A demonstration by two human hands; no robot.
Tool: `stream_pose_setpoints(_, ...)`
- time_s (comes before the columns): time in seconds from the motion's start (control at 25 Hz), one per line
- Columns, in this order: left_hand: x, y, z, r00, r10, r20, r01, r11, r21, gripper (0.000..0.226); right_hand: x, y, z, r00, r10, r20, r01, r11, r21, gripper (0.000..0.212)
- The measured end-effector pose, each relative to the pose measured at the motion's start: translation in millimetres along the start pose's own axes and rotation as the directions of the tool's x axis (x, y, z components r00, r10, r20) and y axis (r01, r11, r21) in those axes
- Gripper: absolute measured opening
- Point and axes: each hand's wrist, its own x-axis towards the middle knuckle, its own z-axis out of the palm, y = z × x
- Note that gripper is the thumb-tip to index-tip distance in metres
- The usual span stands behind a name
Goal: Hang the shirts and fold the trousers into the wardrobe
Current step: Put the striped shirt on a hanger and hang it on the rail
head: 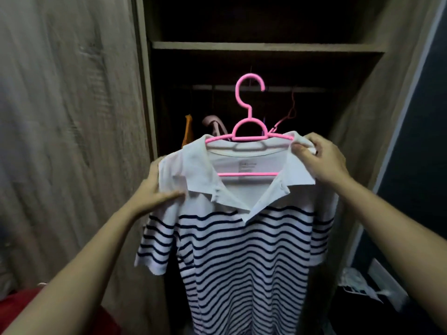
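Head view: the left hand [154,189] grips the shoulder of a white, navy-striped polo shirt [242,250], fingers curled into the cloth. The right hand [321,160] pinches its collar. The shirt sits on a pink hanger [249,131], held before an open wooden wardrobe [266,47] with a dim rail [302,89]. Both forearms reach up and forward.

Soft matt cloth on the striped shirt [242,250]; smooth pink plastic for the hanger [250,139]; matt grained wood on the wardrobe [266,46].
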Motion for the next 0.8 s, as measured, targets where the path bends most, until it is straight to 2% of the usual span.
stream_pose_setpoints(0.04, -4, -13, 0, 1.000, -0.009, 0.026, 0.009, 1.000, 0.020, 0.064, 1, 1, -2, 1.000, 0.003, 0.006, -0.003, 1.000, 0.004, 0.023)
stream_pose_setpoints(0.12, -5, -31, -2, 0.994, -0.063, -0.093, 0.066, 0.997, 0.034, 0.032, 1, 4, -4, 1.000, -0.004, 0.014, 0.004, 1.000, -0.014, 0.022)
stream_pose_setpoints(0.16, -4, -33, -6, 0.982, -0.090, -0.166, 0.103, 0.992, 0.074, 0.028, 1, 6, -5, 1.000, -0.009, 0.011, 0.010, 1.000, -0.013, 0.022)
stream_pose_setpoints(0.2, -2, -34, -10, 0.981, -0.094, -0.171, 0.108, 0.992, 0.072, 0.030, 1, 7, -5, 1.000, -0.006, 0.007, 0.006, 1.000, -0.002, 0.021)
stream_pose_setpoints(0.24, -1, -30, -15, 0.991, -0.080, -0.109, 0.081, 0.997, -0.003, 0.034, 1, 9, -4, 1.000, -0.001, 0.016, 0.001, 1.000, 0.020, 0.020)
stream_pose_setpoints(0.28, 2, -23, -22, 0.999, -0.049, -0.013, 0.046, 0.984, -0.172, 0.045, 1, 9, -3, 0.999, 0.003, 0.040, -0.005, 0.999, 0.047, 0.019)
stream_pose_setpoints(0.32, 6, -10, -30, 0.998, -0.010, 0.064, 0.032, 0.934, -0.355, 0.057, 1, 11, -1, 0.997, 0.007, 0.081, -0.014, 0.997, 0.076, 0.018)
stream_pose_setpoints(0.36, 10, 4, -37, 0.992, 0.027, 0.122, 0.031, 0.890, -0.454, 0.064, 0, 10, 2, 0.992, 0.008, 0.123, -0.021, 0.994, 0.104, 0.017)
stream_pose_setpoints(0.4, 13, 22, -44, 0.983, 0.057, 0.173, 0.022, 0.906, -0.423, 0.062, 0, 8, 5, 0.989, 0.013, 0.145, -0.033, 0.991, 0.132, 0.017)
stream_pose_setpoints(0.48, 15, 49, -45, 0.968, 0.117, 0.222, -0.086, 0.986, -0.142, 0.045, 0, 1, 13, 0.992, 0.041, 0.121, -0.057, 0.989, 0.139, 0.019)
stream_pose_setpoints(0.56, 8, 63, -34, 0.973, 0.224, 0.048, -0.226, 0.973, 0.043, 0.043, 3, -7, 24, 0.994, 0.106, 0.015, -0.105, 0.993, -0.055, 0.026)
stream_pose_setpoints(0.64, -3, 68, -19, 0.936, 0.308, -0.170, -0.288, 0.948, 0.132, 0.043, 1, -24, 36, 0.989, 0.146, -0.011, -0.145, 0.969, -0.202, 0.048)
stream_pose_setpoints(0.68, -7, 70, -11, 0.910, 0.341, -0.235, -0.301, 0.934, 0.190, 0.043, -3, -38, 42, 0.986, 0.163, 0.037, -0.154, 0.972, -0.177, 0.052)
stream_pose_setpoints(0.72, -11, 75, -2, 0.892, 0.367, -0.264, -0.304, 0.920, 0.249, 0.042, -10, -53, 49, 0.971, 0.197, 0.138, -0.189, 0.979, -0.072, 0.051)
stream_pose_setpoints(0.76, -15, 80, 9, 0.875, 0.401, -0.272, -0.315, 0.898, 0.308, 0.040, -19, -71, 54, 0.932, 0.241, 0.270, -0.272, 0.959, 0.082, 0.049)
stream_pose_setpoints(0.8, -20, 85, 21, 0.863, 0.430, -0.266, -0.320, 0.871, 0.372, 0.037, -26, -88, 59, 0.873, 0.278, 0.400, -0.396, 0.884, 0.250, 0.049)
